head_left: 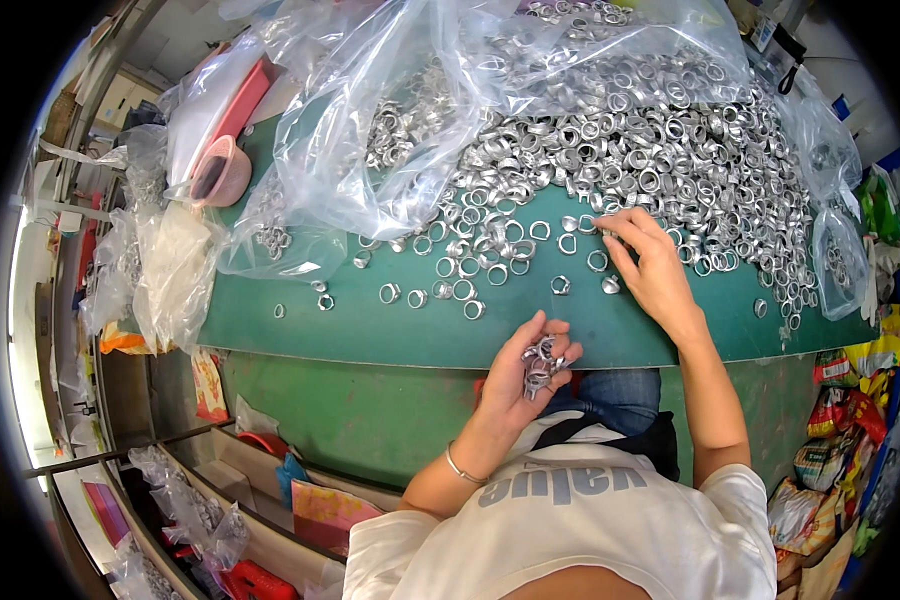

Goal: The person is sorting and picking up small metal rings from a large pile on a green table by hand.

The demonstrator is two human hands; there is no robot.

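Small silvery metal rings lie in a large heap [660, 150] on the green tabletop [350, 335]. My left hand [510, 372] is at the table's near edge, palm up, its fingers curled around several metal rings [539, 366]. Farther right, my right hand [656, 268] reaches over the table with fingers extended and thumb a little apart. Its fingertips are at a single ring [586, 224] by the heap's near edge, and they seem to touch it. Loose rings are scattered between my hands and the heap, one of them [561, 285] just beyond my left hand.
Clear plastic bags [370, 190] cover part of the heap and the table's left side. A pink cup-like container [222, 172] stands at the far left. Below on the left are open drawer-like compartments [240, 470] with bagged items. Colourful packets [835, 420] are stacked at the right.
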